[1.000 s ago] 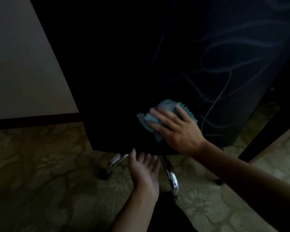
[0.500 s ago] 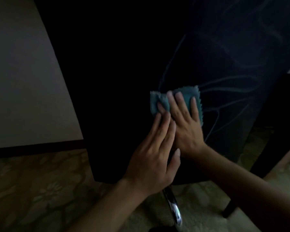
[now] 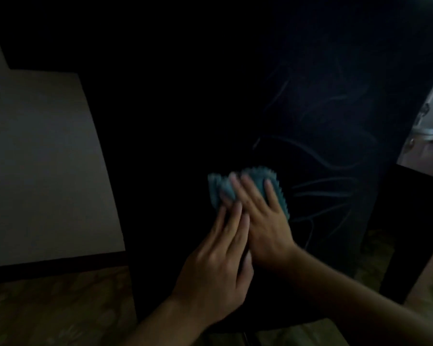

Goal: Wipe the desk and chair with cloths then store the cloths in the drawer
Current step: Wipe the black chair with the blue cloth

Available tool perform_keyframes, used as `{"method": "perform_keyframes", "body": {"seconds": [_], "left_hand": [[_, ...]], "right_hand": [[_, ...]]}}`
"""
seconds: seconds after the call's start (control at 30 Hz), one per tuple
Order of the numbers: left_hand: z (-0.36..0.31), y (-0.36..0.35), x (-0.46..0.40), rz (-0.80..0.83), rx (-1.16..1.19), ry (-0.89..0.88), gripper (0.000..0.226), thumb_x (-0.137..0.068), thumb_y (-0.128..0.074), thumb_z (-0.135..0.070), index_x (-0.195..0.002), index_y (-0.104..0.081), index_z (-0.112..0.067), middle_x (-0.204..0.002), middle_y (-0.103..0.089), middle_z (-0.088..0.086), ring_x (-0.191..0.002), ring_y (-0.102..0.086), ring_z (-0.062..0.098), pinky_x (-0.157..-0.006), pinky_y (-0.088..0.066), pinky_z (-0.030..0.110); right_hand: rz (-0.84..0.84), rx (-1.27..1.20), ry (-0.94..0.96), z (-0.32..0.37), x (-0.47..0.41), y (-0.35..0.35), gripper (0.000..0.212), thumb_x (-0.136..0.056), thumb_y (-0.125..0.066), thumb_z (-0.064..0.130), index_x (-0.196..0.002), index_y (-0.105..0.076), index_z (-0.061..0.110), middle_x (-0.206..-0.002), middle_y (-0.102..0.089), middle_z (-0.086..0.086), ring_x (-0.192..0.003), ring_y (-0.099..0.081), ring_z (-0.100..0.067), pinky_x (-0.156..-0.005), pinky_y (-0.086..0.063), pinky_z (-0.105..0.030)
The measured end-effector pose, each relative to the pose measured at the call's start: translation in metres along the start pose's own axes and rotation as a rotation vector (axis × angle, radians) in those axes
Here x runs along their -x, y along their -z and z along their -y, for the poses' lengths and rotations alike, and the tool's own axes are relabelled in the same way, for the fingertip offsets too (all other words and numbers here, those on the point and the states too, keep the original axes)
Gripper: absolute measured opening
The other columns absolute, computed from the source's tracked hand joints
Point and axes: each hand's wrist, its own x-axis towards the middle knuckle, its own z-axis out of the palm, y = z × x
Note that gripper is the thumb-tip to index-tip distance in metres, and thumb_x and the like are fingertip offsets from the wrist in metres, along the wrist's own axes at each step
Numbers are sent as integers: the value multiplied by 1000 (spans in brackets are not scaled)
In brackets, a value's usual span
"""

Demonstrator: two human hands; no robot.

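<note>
A black chair back (image 3: 235,101) fills most of our dim view, its dark surface streaked on the right with pale curved smear lines. Half a second ago its lower edge sat higher in view and a chrome base leg showed beneath it; that leg has now dropped out of sight as our gaze has risen. A pale wall (image 3: 43,166) with a dark skirting stands at left, patterned carpet (image 3: 48,310) below it. At far right a dark desk leg (image 3: 415,233) has come further into view, with blurred bright objects above it that we cannot identify.

Our right hand (image 3: 263,221) presses flat on the chair back, fingers straight and spread over a teal cloth (image 3: 223,188) with a zigzag edge, pinning it against the upholstery. Our left hand (image 3: 218,265) lies just beside it, fingers extended and relaxed, tips touching the cloth's lower edge and grasping nothing. Both hands keep the same pairing as half a second ago; a second ago the left hand hung palm-up below the seat back.
</note>
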Motion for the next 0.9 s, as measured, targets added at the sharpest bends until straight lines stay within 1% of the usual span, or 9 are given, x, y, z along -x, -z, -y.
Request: {"method": "perform_keyframes", "body": {"seconds": [0.1, 0.17, 0.27, 0.37, 0.47, 0.53, 0.63, 0.77, 0.9], "left_hand": [[13, -10, 35, 109, 10, -76, 64, -94, -50, -38, -150, -38, -11, -163, -20, 4, -149, -23, 17, -109, -39, 31], [19, 2, 18, 54, 40, -96, 63, -93, -51, -35, -149, -39, -9, -163, -21, 4, -149, -23, 17, -112, -35, 30], [10, 33, -43, -132, 43, -39, 58, -93, -50, -29, -145, -45, -5, -158, -31, 10, -148, -26, 23, -117, -28, 29], [3, 47, -77, -212, 28, 38, 47, -91, -50, -26, -131, -59, -2, -149, -46, 14, -142, -38, 27, -116, -30, 32], [6, 42, -57, -167, -53, -38, 32, -88, -51, -22, -105, -73, -6, -125, -65, 13, -125, -54, 28, -113, -33, 32], [11, 45, -49, -99, -95, -127, 34, -87, -51, -23, -108, -73, -8, -116, -68, 8, -118, -55, 23, -109, -37, 32], [13, 67, -75, -193, -96, -144, 35, -87, -52, -20, -113, -70, -8, -117, -66, 7, -112, -57, 24, -96, -47, 36], [2, 91, -113, -318, -121, -202, 27, -88, -55, -15, -109, -69, -5, -125, -62, 12, -121, -55, 27, -105, -42, 35], [6, 80, -112, -216, -174, -260, 19, -83, -59, -15, -99, -68, -11, -111, -62, 8, -115, -53, 24, -102, -40, 29]], "right_hand": [[165, 97, 278, -2, 26, 1, 69, -92, -46, 39, -153, -23, 19, -165, 5, -5, -152, 0, -20, -122, 6, -45], [124, 99, 347, -22, -4, 14, 67, -90, -51, 36, -151, -31, 19, -164, -10, -5, -152, -9, -21, -122, 3, -45], [-147, 54, 75, -59, -83, 48, 53, -97, -50, 27, -148, -40, 15, -156, -27, -11, -148, -22, -26, -121, -10, -52], [-265, -15, -89, -60, -106, 55, 50, -100, -48, 25, -147, -40, 10, -156, -24, -16, -148, -19, -31, -119, -13, -58], [-64, -6, 48, -40, -53, 37, 60, -96, -46, 31, -151, -30, 14, -161, -18, -13, -151, -14, -29, -121, -9, -53], [38, 68, 195, -54, -41, 42, 63, -95, -47, 34, -153, -28, 20, -162, -19, -8, -151, -14, -23, -122, -8, -47], [-61, 96, 150, -90, -93, 70, 56, -98, -45, 33, -151, -32, 22, -160, -24, -7, -150, -18, -24, -121, -10, -48], [-157, 44, -94, -77, -117, 68, 60, -99, -38, 38, -153, -23, 17, -162, -13, -12, -151, -9, -28, -122, -6, -53], [30, 167, 140, -61, -67, 45, 76, -93, -41, 46, -156, -12, 16, -164, -5, -11, -152, -6, -26, -122, -3, -45]]}}
